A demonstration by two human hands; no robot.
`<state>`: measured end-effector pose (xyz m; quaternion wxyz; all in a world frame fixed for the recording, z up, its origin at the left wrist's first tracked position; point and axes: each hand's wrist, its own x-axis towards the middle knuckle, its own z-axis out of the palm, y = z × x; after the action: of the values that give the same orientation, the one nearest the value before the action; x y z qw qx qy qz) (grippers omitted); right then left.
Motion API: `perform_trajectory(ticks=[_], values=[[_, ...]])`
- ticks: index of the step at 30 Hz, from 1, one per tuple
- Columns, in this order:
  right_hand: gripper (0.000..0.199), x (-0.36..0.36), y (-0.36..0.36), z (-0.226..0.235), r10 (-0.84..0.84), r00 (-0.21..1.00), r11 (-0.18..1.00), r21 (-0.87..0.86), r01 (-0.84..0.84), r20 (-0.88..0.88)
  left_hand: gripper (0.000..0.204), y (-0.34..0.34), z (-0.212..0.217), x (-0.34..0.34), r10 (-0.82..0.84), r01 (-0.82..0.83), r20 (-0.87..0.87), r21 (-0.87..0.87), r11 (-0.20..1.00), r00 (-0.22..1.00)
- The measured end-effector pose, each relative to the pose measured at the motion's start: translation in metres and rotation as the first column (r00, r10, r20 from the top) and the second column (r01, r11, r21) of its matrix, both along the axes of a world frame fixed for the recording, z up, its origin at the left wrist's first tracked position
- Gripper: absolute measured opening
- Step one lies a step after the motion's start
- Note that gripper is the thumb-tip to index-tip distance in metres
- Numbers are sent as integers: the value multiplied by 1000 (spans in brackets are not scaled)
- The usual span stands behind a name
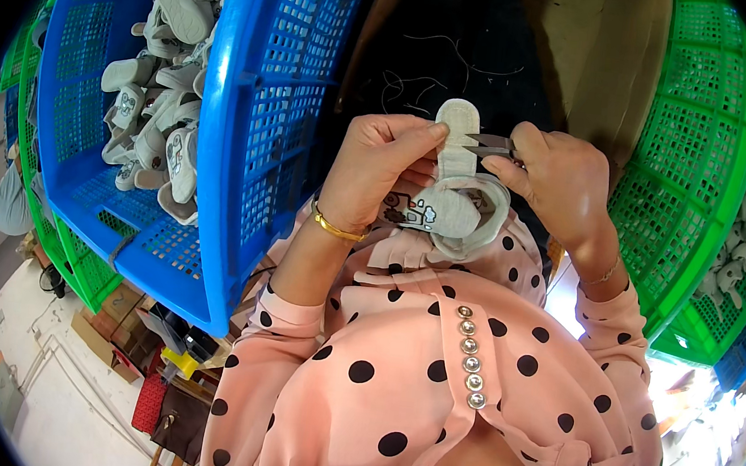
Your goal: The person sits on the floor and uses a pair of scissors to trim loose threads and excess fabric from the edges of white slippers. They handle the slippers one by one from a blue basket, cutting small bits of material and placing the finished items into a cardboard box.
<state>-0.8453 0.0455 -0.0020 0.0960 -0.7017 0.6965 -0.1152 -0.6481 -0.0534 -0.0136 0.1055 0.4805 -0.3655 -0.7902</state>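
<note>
My left hand [379, 166] pinches the tongue of a small grey baby shoe [458, 207] with a printed patch on its side, holding it up in front of my chest. A pair of small metal thread snips [489, 145] is gripped in my right hand [557, 183], with the blades touching the edge of the shoe's tongue. A gold bangle sits on my left wrist. Below both hands lie my pink, black-dotted sleeves and blouse.
A blue plastic crate [248, 131] at my left holds several grey baby shoes [163, 78]. A green crate [710, 185] at my right holds more of them. Another green crate edge [65, 257] shows under the blue one. Loose threads lie on the dark surface [462, 53] ahead.
</note>
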Motion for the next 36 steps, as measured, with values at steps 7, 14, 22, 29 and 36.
perform_trajectory(ticks=[7, 14, 22, 29, 36], values=[[39, 1, -6, 4, 43, 997, 997, -54, -46, -65, 20, 0, 2, 1, -4, 4, -1, 20, 1000, 1000], [39, -1, -6, 0, 77, 991, 991, -100, -89, -113, 18, 1, -2, 0, 4, -3, -10, 56, 998, 1000], [38, -4, -9, -4, 110, 992, 990, -86, -115, -56, 18, 1, -8, -2, 2, 1, -34, 82, 997, 999], [37, -10, -9, -14, -149, 909, 986, 122, 110, 389, 21, 2, -7, -5, 10, -11, 7, 45, 999, 1000], [26, 2, -16, -25, -402, 444, 908, 412, 78, 801, 17, -2, -8, -5, -121, 121, -73, -2, 993, 990]])
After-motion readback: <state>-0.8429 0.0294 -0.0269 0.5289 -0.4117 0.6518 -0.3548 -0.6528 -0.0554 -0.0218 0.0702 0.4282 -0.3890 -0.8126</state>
